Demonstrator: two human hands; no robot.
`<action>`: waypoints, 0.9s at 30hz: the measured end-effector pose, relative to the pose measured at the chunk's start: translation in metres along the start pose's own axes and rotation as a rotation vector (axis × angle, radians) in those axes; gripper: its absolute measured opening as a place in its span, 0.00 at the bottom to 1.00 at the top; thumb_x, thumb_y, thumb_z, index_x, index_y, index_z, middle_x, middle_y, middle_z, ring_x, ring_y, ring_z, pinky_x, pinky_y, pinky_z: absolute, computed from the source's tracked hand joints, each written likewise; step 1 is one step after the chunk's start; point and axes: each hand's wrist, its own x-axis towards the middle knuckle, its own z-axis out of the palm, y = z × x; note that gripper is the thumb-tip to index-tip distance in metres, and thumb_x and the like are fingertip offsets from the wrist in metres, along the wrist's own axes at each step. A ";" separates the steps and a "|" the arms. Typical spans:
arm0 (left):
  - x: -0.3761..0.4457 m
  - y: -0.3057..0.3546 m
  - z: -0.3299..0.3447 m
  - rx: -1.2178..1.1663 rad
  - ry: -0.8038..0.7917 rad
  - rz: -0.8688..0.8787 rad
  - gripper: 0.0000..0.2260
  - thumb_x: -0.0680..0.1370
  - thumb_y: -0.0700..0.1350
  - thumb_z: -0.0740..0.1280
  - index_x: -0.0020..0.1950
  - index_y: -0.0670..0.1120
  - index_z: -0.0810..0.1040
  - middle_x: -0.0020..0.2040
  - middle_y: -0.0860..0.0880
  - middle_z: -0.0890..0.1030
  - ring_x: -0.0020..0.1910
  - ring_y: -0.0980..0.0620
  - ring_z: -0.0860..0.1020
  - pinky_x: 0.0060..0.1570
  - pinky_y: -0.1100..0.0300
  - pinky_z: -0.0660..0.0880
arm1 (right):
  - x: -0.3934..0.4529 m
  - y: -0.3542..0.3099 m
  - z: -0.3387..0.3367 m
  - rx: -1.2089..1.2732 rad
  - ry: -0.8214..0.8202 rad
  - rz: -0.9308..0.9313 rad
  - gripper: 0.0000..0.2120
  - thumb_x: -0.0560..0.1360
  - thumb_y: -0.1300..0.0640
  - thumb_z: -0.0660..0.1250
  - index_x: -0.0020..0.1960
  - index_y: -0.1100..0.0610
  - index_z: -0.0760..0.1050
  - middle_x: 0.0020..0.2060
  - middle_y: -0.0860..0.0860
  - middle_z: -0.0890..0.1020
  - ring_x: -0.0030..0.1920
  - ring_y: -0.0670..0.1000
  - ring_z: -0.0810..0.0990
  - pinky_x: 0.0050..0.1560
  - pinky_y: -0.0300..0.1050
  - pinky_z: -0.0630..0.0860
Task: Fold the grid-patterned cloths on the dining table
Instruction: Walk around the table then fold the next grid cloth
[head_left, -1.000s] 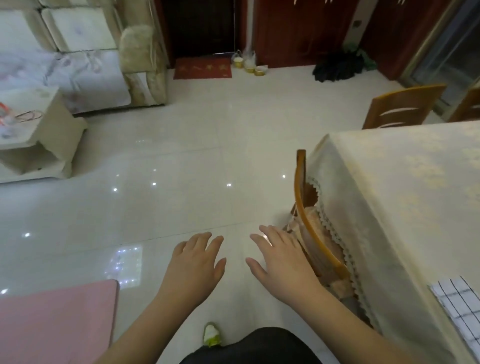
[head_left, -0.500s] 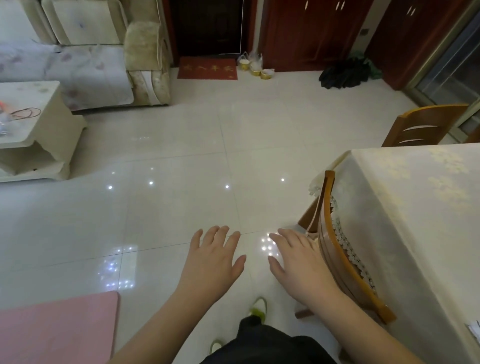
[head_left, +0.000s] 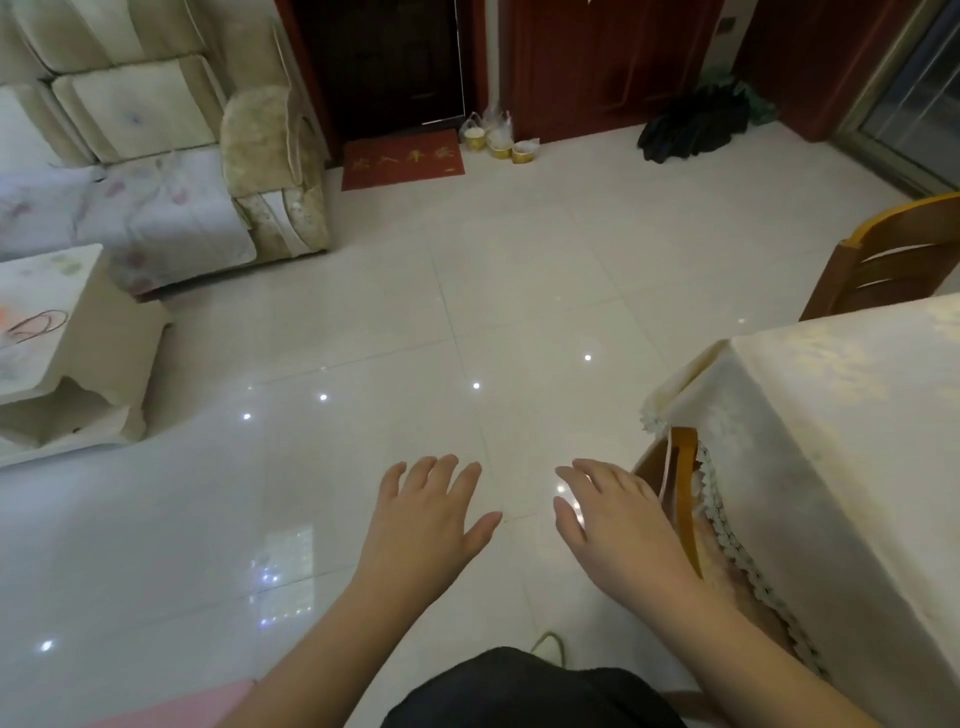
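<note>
Head view: I'm seeing both sets of fingers lying straight and spread, gripping nothing, the left hand (head_left: 426, 525) and right hand (head_left: 618, 519) hovering over floor beside the dining table (head_left: 831, 415), which is wearing a cream, lace-edged tablecloth. I'm finding no grid-patterned cloth in view.

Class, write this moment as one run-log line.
left hand: open, empty | right hand: open, empty, beside chair | dining table: no grid cloth visible

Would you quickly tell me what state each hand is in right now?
Left hand: open, fingers spread, holding nothing.
Right hand: open, fingers relaxed, holding nothing.
</note>
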 end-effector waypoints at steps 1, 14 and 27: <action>0.014 0.000 -0.002 -0.003 -0.012 -0.009 0.27 0.77 0.63 0.51 0.62 0.49 0.79 0.58 0.47 0.82 0.56 0.46 0.80 0.57 0.43 0.75 | 0.011 0.002 -0.004 0.002 -0.002 -0.004 0.23 0.82 0.44 0.48 0.75 0.48 0.62 0.73 0.46 0.65 0.73 0.48 0.63 0.73 0.47 0.57; 0.181 -0.038 0.011 -0.073 -0.002 0.091 0.23 0.78 0.59 0.52 0.57 0.49 0.81 0.53 0.48 0.83 0.48 0.48 0.82 0.45 0.50 0.78 | 0.155 0.016 -0.017 -0.085 0.086 0.106 0.24 0.78 0.43 0.48 0.62 0.50 0.77 0.60 0.49 0.81 0.59 0.52 0.80 0.61 0.54 0.74; 0.380 -0.086 0.012 -0.053 -0.005 0.376 0.23 0.75 0.61 0.56 0.56 0.49 0.82 0.54 0.47 0.83 0.49 0.47 0.81 0.46 0.49 0.77 | 0.316 0.019 -0.078 -0.106 0.165 0.327 0.23 0.76 0.46 0.52 0.60 0.54 0.79 0.55 0.53 0.82 0.54 0.55 0.82 0.56 0.59 0.78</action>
